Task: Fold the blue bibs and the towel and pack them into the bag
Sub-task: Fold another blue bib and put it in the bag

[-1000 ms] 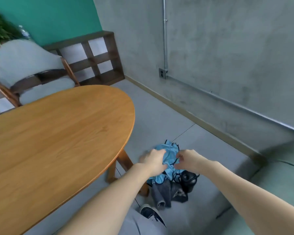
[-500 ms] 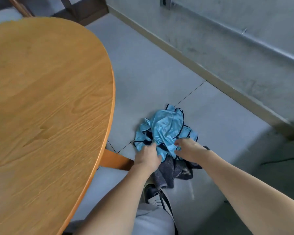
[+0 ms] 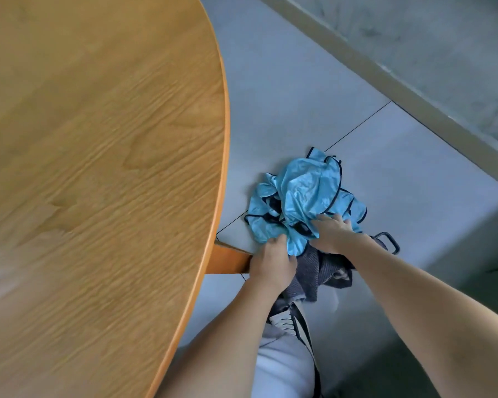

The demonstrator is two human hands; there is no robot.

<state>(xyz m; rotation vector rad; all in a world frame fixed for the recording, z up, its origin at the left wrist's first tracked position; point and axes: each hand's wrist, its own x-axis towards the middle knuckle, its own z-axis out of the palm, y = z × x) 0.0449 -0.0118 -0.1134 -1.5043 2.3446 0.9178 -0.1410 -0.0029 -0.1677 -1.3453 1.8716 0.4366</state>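
The blue bibs [image 3: 302,193] are bunched in a crumpled heap over the floor beside the worktop [image 3: 98,168], the grey towel [image 3: 314,271] hanging beneath. My left hand [image 3: 272,262] and right hand [image 3: 332,234] each clutch the blue cloth. I should gather every loose strap and the towel into my grip before lifting it all onto the worktop, so nothing trails or drops.

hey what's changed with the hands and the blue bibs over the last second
The view tipped down, so the table fills more of the picture. The blue bibs spread out wider past the hands. The left hand and right hand kept gripping the bundle throughout. The dark towel stayed hanging beneath it. Nothing was let go.
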